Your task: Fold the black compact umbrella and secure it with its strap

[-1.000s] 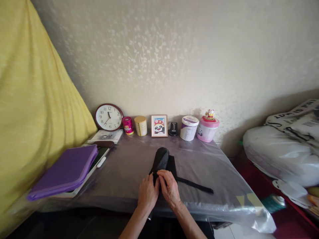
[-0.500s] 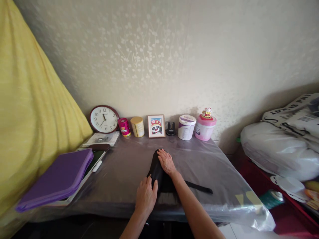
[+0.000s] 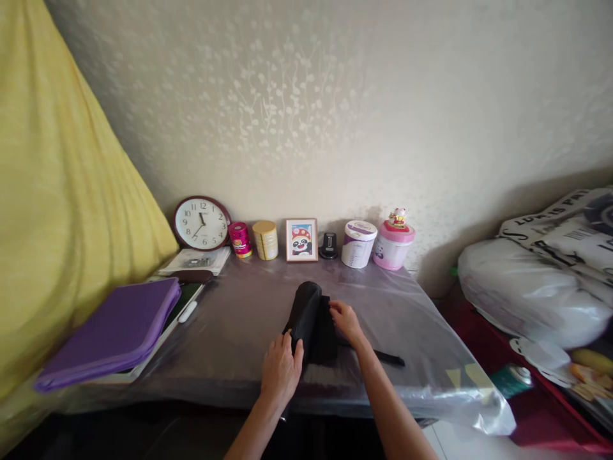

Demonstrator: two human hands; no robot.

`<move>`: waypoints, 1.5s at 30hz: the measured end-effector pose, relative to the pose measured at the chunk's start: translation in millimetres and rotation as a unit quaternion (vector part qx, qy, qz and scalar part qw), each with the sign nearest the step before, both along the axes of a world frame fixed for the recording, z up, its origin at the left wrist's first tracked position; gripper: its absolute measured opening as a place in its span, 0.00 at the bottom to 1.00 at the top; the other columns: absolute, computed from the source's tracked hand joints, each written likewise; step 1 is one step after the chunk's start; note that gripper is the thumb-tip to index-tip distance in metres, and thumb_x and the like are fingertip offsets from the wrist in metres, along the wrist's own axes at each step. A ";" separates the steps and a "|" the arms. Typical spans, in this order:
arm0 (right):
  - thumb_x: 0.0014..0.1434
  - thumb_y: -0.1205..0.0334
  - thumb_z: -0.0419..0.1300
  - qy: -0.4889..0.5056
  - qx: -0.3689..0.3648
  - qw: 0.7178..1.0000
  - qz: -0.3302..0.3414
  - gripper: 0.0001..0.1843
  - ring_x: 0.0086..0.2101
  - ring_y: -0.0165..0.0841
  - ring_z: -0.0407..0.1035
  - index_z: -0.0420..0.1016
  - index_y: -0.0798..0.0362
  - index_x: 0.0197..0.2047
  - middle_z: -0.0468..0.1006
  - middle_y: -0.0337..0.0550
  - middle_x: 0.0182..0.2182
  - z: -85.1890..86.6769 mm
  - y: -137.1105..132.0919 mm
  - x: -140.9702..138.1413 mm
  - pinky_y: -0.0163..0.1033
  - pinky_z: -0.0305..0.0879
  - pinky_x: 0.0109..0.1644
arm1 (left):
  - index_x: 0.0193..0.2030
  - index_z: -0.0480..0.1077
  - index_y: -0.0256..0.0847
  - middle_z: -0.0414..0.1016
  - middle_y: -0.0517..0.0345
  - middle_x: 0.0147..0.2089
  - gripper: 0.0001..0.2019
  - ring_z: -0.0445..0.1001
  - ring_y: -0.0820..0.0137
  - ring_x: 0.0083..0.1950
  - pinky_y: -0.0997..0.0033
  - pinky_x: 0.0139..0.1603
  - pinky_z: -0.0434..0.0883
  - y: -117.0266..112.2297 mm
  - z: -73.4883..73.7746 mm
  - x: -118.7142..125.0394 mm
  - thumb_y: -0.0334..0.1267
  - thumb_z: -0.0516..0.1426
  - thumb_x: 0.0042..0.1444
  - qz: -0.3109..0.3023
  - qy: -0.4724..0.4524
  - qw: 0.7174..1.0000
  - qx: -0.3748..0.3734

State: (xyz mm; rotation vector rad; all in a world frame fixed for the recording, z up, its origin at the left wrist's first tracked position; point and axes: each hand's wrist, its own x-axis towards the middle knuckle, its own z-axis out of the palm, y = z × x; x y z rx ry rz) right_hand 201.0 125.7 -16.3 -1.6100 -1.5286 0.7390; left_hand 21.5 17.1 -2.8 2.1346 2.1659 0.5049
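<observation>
A black rolled fabric bundle lies in the middle of the table, which is covered with clear plastic sheet. A black strap trails from it to the right. My left hand rests on the near end of the bundle, fingers together and laid flat against it. My right hand touches the bundle's right side, its fingers curled onto the fabric edge.
Along the wall stand a round clock, a pink tin, a yellow tin, a framed panda picture, a white tub and a pink jar. A purple folder lies left. Yellow curtain hangs left; bags pile right.
My right hand went from the near end up to the bundle's far end, then came back down to its right side. The left hand stayed on the near end.
</observation>
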 end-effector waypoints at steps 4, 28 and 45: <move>0.46 0.71 0.56 0.018 0.006 1.000 0.001 0.17 0.35 0.33 0.72 0.75 0.53 0.41 0.78 0.42 0.35 7.7 -0.1 -9.6 0.38 0.67 0.43 | 0.52 0.65 0.35 0.72 0.48 0.44 0.22 0.70 0.63 0.45 0.66 0.45 0.66 -0.3 0.3 -0.1 0.43 0.38 0.63 0.001 -0.003 1.000 0.004; 0.47 0.73 0.54 0.006 -0.002 1.000 0.010 0.17 0.40 0.34 0.70 0.76 0.52 0.39 0.76 0.44 0.38 8.6 -3.7 -27.5 0.41 0.64 0.50 | 0.52 0.65 0.34 0.72 0.49 0.44 0.22 0.70 0.63 0.45 0.65 0.45 0.67 -0.4 1.0 0.3 0.42 0.38 0.63 0.005 0.010 1.000 0.002; 0.47 0.74 0.55 -0.078 0.055 0.995 0.026 0.16 0.46 0.37 0.67 0.76 0.57 0.39 0.71 0.51 0.46 9.6 -5.3 -33.0 0.41 0.59 0.55 | 0.52 0.65 0.33 0.72 0.48 0.44 0.21 0.70 0.62 0.46 0.65 0.46 0.66 -0.6 1.0 0.2 0.42 0.40 0.63 0.003 0.007 1.000 0.003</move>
